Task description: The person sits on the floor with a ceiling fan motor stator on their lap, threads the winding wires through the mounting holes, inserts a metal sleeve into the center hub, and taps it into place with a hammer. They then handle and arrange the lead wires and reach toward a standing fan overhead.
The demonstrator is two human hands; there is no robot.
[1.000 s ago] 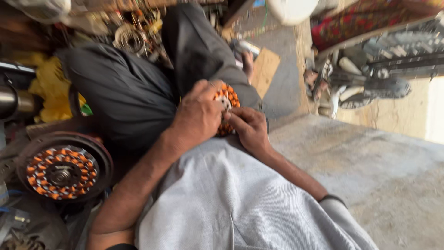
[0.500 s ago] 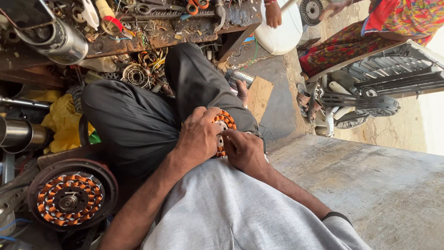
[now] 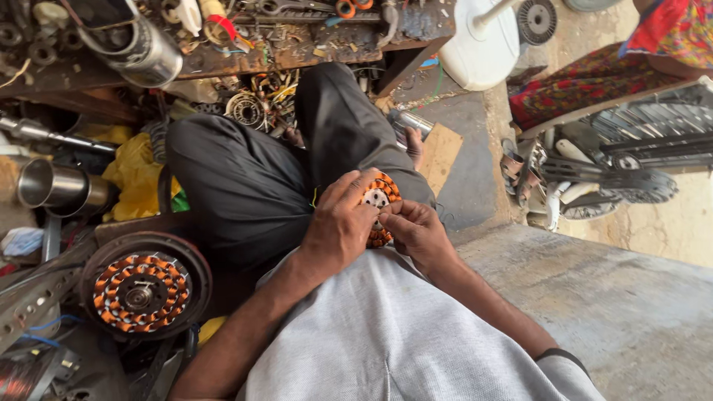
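Observation:
A small round motor stator (image 3: 379, 194) with orange-copper windings rests on my lap, over dark trousers. My left hand (image 3: 340, 223) wraps over its left side and covers most of it. My right hand (image 3: 416, 232) pinches at its lower right edge with thumb and fingertips. Only the upper right arc of the stator shows between the two hands. A larger stator with orange coils (image 3: 141, 291) sits inside a dark round housing on the ground at my left.
A cluttered wooden bench (image 3: 297, 44) with tools, bearings and wire lies ahead. Metal cylinders (image 3: 56, 186) and yellow cloth (image 3: 137, 174) sit left. A white fan base (image 3: 486, 48), fan guards (image 3: 639, 148) and another person's patterned garment (image 3: 594, 78) are right. A concrete ledge (image 3: 594, 297) runs beside me.
The camera view has tilted up, showing more of the bench. Both hands stay on the small stator, with the right fingers shifting slightly along its edge.

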